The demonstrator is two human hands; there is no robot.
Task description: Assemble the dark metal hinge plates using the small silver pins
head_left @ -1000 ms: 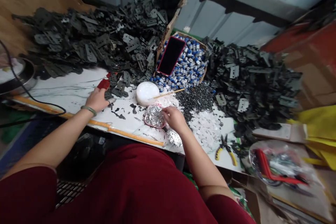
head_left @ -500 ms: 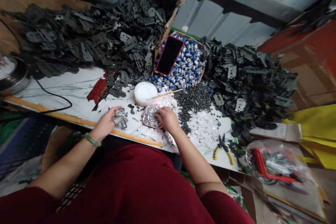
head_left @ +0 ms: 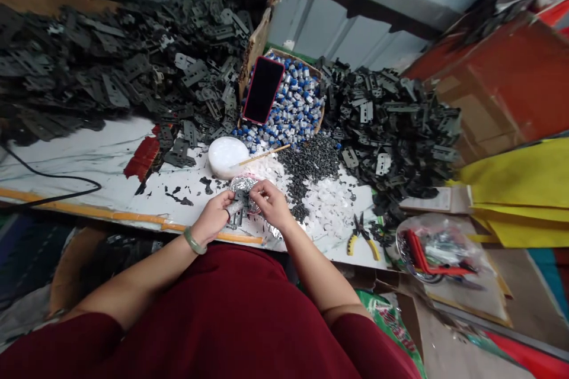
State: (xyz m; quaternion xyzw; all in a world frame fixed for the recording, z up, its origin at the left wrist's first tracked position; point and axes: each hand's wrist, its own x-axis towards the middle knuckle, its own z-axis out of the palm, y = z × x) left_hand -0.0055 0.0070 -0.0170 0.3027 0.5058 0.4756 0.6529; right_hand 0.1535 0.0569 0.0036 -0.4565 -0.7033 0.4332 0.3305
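Observation:
My left hand (head_left: 211,218), a green bangle on its wrist, is closed around a dark grey metal bracket (head_left: 239,208) near the table's front edge. My right hand (head_left: 272,206) is pinched at the bracket's right side; whatever lies between its fingertips is too small to make out. Directly behind the bracket sits a small dish of shiny metal pins (head_left: 242,182), partly covered by it. A round white tub (head_left: 226,156) stands behind the dish, with a thin wooden stick (head_left: 269,153) reaching across its edge.
A phone (head_left: 264,90) leans on a box of blue-and-white parts (head_left: 300,106). Dark brackets (head_left: 178,71) are heaped left and right. Small black pieces (head_left: 311,160) and white pieces (head_left: 331,204) lie right of the tub. Yellow-handled pliers (head_left: 362,240) rest near the front edge.
My left hand has brought the bracket rightward, in front of the pin dish. My right hand has lifted from the pins and now meets the bracket. The view has shifted right.

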